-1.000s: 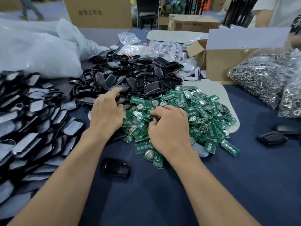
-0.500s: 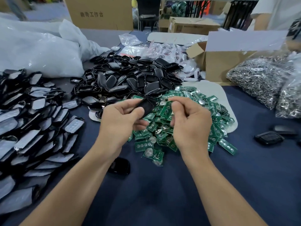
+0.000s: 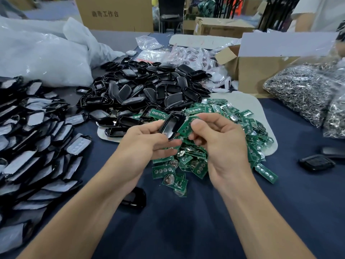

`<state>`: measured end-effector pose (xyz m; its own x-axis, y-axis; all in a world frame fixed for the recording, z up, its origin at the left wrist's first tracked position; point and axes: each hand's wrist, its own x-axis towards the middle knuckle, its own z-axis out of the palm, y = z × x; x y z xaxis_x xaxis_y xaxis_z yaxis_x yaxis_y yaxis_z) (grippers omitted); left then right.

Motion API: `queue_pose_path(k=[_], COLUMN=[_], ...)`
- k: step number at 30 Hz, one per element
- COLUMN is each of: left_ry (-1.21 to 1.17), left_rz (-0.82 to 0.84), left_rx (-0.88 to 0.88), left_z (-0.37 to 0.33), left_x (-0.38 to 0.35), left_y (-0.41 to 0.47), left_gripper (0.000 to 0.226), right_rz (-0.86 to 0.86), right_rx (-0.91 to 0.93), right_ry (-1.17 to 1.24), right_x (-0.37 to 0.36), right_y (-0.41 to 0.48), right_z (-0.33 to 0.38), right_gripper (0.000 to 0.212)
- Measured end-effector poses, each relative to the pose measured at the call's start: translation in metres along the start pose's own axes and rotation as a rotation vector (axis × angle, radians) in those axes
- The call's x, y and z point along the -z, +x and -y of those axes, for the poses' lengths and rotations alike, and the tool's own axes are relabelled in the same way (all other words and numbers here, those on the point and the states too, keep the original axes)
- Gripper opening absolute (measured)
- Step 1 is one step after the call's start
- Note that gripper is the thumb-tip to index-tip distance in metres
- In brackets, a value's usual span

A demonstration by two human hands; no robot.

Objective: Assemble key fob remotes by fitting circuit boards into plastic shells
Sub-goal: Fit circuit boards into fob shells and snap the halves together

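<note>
My left hand [image 3: 147,144] holds a black plastic shell [image 3: 171,126] just above the table, thumb along its near edge and fingers curled under it, the hollow side tilted up toward me. My right hand [image 3: 222,146] pinches 1 green circuit board [image 3: 186,126] between thumb and forefinger, the other fingers loosely curled below. The board's edge touches the shell's right rim; I cannot tell whether it is seated inside.

Both hands hover over the heap of green circuit boards [image 3: 220,109], many with coin cells, spread on a white pad [image 3: 248,101]. Behind it lies a pile of empty black shells [image 3: 149,90]. At my left, shell halves with grey button pads [image 3: 37,146] lie in overlapping rows. 1 black shell [image 3: 134,199] sits on the blue tablecloth [image 3: 186,230] beneath my left wrist, and another black fob [image 3: 316,162] rests far right. Clear bags of metal rings [image 3: 302,90] lean by a cardboard box [image 3: 261,71].
</note>
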<state>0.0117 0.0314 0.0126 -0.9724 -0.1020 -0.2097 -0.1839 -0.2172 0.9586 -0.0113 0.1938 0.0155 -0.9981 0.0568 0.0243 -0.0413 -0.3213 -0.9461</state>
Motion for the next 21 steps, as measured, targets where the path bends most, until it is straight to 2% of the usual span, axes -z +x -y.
queue_pose_path(k=[4, 6, 13, 21], left_ry=[0.022, 0.044, 0.044, 0.044], left_rz=[0.200, 0.247, 0.277, 0.247], left_rx=[-0.013, -0.040, -0.057, -0.054], left_z=[0.0014, 0.0019, 0.0002, -0.0020], left_x=[0.0015, 0.0009, 0.0009, 0.0012], left_y=[-0.0018, -0.0029, -0.0043, -0.0058], left_gripper=[0.039, 0.039, 0.036, 0.033], right_rz=[-0.019, -0.012, -0.015, 0.003], right_rx=[-0.008, -0.022, 0.023, 0.084], right_ry=[-0.029, -0.011, -0.040, -0.113], right_x=[-0.0017, -0.0007, -0.0011, -0.0034], right_y=[-0.0015, -0.0008, -0.0014, -0.0051], right_z=[-0.0010, -0.0004, -0.0006, 0.0013], right_gripper=[0.022, 0.019, 0.015, 0.020])
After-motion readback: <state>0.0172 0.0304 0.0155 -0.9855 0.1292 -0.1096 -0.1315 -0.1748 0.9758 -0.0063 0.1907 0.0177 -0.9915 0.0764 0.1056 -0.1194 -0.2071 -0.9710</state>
